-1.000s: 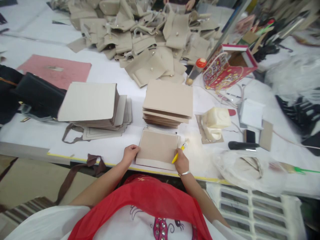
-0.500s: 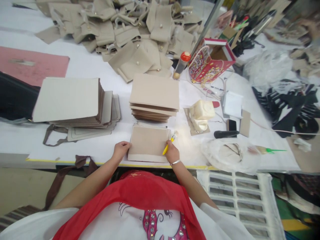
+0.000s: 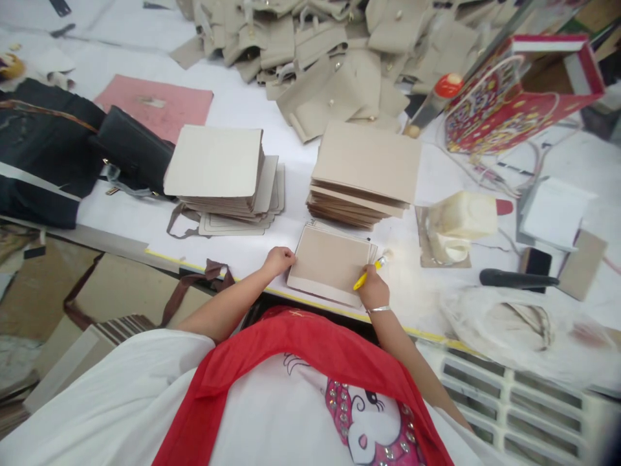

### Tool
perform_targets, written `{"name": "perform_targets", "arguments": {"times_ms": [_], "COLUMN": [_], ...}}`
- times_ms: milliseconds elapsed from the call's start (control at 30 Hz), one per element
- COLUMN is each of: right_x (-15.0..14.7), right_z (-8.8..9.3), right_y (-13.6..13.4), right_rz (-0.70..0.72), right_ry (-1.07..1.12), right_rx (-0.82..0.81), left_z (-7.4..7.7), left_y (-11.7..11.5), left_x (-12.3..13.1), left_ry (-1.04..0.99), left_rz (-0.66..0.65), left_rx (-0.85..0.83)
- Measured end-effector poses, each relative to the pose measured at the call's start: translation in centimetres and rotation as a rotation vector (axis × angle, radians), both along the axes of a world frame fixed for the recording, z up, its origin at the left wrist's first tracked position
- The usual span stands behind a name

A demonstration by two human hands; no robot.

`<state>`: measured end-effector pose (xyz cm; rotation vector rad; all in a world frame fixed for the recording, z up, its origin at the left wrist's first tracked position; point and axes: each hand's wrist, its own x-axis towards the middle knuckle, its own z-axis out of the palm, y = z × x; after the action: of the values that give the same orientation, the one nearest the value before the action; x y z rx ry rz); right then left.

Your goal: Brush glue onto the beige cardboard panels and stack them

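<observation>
Directly in front of me a flat beige panel (image 3: 332, 259) lies at the table's front edge, on top of other sheets whose rims peek out. My left hand (image 3: 280, 261) is closed, its fingertips pinching at the panel's left edge. Wrapped in my right hand (image 3: 374, 289) is a yellow-handled brush (image 3: 361, 279), its pale bristles pointing away from me. That hand rests by the panel's right side. Just behind the panel stands a stack of beige boards (image 3: 366, 158). To its left is another stack of paler boards (image 3: 216, 162).
Right of the panel, a cut-open plastic jug (image 3: 460, 217) stands on a card, near a black-handled tool (image 3: 517, 278) and a clear plastic bag (image 3: 466, 317). Behind are a red paper bag (image 3: 524, 116), a red-capped bottle (image 3: 436, 100) and heaped beige pieces (image 3: 339, 84). Black bags (image 3: 136, 149) lie left.
My view has turned left, so the table's things sit farther right and more black bags show. Both hands keep nearly the same places at the panel, the brush still in the right.
</observation>
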<state>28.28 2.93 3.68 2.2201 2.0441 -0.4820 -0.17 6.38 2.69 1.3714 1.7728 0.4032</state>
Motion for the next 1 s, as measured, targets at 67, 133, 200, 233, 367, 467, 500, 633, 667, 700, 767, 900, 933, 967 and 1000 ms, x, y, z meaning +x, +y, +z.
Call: {"name": "perform_targets", "arguments": {"times_ms": [67, 133, 200, 233, 367, 467, 500, 633, 667, 700, 767, 900, 933, 967, 1000], "right_x": [-0.2, -0.5, -0.7, -0.6, 0.7, 1.2, 1.0, -3.3, -4.8, -6.2, -8.4, -7.8, -6.7, -5.3, -3.8], "right_z": [0.2, 0.6, 1.2, 1.6, 4.1, 6.4, 6.9, 7.2, 6.8, 6.2, 4.7, 2.5, 2.3, 2.3, 2.4], "right_y": [0.1, 0.2, 0.5, 0.7, 1.3, 1.5, 1.7, 3.7, 4.5, 5.3, 7.0, 8.4, 8.3, 8.0, 7.7], "right_rz": [-0.001, -0.009, -0.028, -0.045, -0.153, -0.18, -0.174, -0.224, -0.264, -0.304, -0.392, -0.617, -0.663, -0.697, -0.724], "right_ry": [-0.02, -0.046, -0.085, -0.109, -0.155, 0.009, 0.128, 0.809, 0.961, 1.076, 1.186, 1.19, 1.172, 1.156, 1.142], "right_rx": [-0.007, -0.032, -0.059, -0.064, 0.036, 0.186, 0.229, 0.219, 0.143, 0.044, -0.105, -0.105, -0.077, -0.048, -0.019], "left_z": [0.4, 0.9, 1.4, 1.5, 1.9, 1.8, 1.7, 1.1, 1.0, 0.9, 0.9, 1.2, 1.3, 1.3, 1.3], "left_y": [-0.2, -0.4, -0.5, -0.6, -0.5, -0.7, -0.8, -1.5, -1.6, -1.6, -1.7, -1.6, -1.6, -1.6, -1.6], "left_x": [0.3, 0.6, 1.1, 1.4, 2.5, 3.2, 3.5, 4.1, 4.3, 4.4, 4.6, 4.8, 4.9, 4.9, 4.9], "left_ry": [0.121, 0.28, 0.372, 0.388, 0.426, 0.457, 0.457, 0.451, 0.453, 0.456, 0.465, 0.49, 0.49, 0.488, 0.487], "left_rz": [-0.095, -0.278, -0.547, -0.687, -0.967, -0.946, -0.933, -0.881, -0.871, -0.864, -0.862, -0.862, -0.858, -0.853, -0.847], "left_rx": [0.126, 0.299, 0.415, 0.442, 0.497, 0.54, 0.544, 0.526, 0.522, 0.518, 0.506, 0.482, 0.482, 0.482, 0.483]}}
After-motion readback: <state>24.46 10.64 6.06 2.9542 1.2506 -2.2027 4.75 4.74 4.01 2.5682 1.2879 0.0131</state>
